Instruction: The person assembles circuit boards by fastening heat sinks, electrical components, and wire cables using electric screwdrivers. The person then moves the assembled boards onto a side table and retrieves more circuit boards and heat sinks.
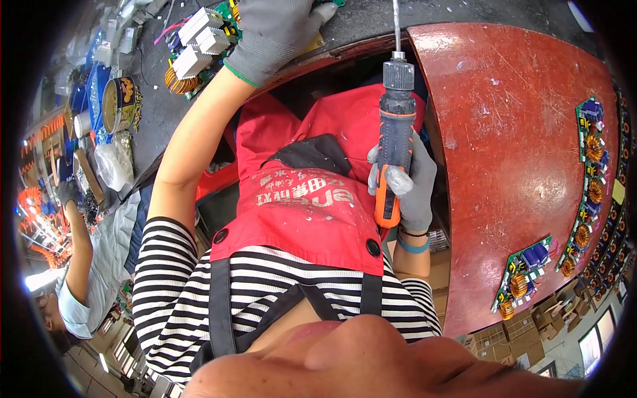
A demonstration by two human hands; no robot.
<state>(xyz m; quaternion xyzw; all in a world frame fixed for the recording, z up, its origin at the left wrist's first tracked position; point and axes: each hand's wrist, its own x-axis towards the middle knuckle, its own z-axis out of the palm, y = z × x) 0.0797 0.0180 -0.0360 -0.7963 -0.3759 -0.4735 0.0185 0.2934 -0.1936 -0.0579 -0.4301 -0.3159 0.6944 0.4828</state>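
Note:
My right hand [419, 174], in a grey glove, is closed around the handle of a black and orange power screwdriver [397, 126]. The tool's long thin bit points toward the far edge of the view. At the far side, my gloved left hand [272, 33] rests over the edge of the dark bench. One digit stretches right, toward a small green piece; the other fingers are cut off or hidden, so its grip cannot be made out. Just left of that hand sits a green circuit board [232, 26] with pale finned heat sinks [202, 33] and a copper-wound coil [180, 81].
A red board [511, 146] fills the right side, bearing a separate circuit board [524, 272] and a row of similar ones. On the left are a round tin [121, 103] and a plastic bag [114, 162]. Another person [99, 259] works beyond them. Cardboard boxes [511, 338] stand lower right.

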